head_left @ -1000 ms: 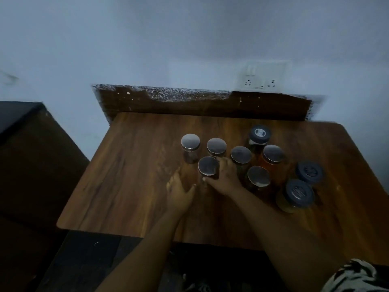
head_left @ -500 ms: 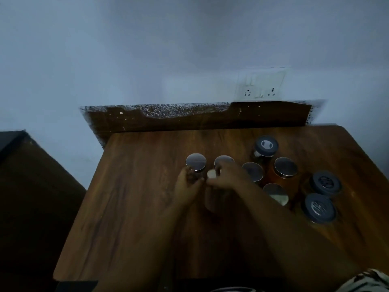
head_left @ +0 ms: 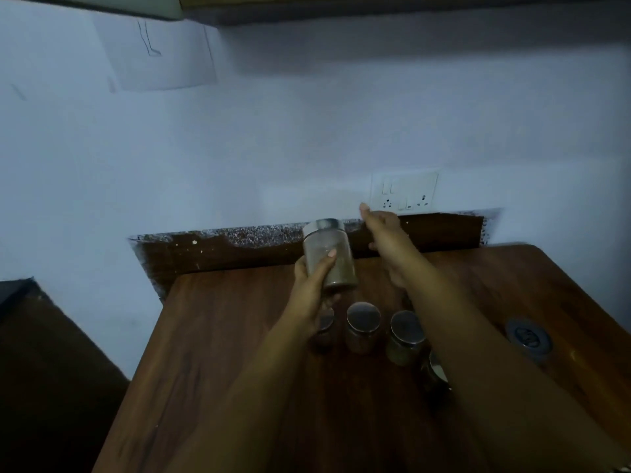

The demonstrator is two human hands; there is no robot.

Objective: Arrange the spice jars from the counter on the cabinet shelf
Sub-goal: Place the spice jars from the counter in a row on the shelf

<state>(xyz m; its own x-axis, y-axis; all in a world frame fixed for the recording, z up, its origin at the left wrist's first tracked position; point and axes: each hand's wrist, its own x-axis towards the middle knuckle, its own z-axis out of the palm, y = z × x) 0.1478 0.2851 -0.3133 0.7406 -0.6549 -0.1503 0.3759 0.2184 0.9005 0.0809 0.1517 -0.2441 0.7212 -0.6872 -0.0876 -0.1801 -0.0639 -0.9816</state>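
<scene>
Your left hand (head_left: 312, 291) is up off the counter (head_left: 218, 370), fingers (head_left: 322, 264) wrapped round one spice jar (head_left: 329, 254), steel-lidded, filled with grey-brown powder, tilted slightly, held in the air to the left of the wall socket (head_left: 404, 192) and lower. No label readable on it.

Below the socket, on the counter, I count three steel-lidded jars in a row: one half hidden behind your left wrist (head_left: 325, 331), a middle one (head_left: 363, 326), and a third (head_left: 405, 336) against your right forearm. A fourth (head_left: 433, 370) peeks out under that forearm.

Your right hand (head_left: 384, 227) reaches toward the socket, fingers loosely spread, holding nothing.

Down to the right of the socket sits one jar with a dark plastic lid (head_left: 528, 337); its embossed mark is too blurred to read.
</scene>
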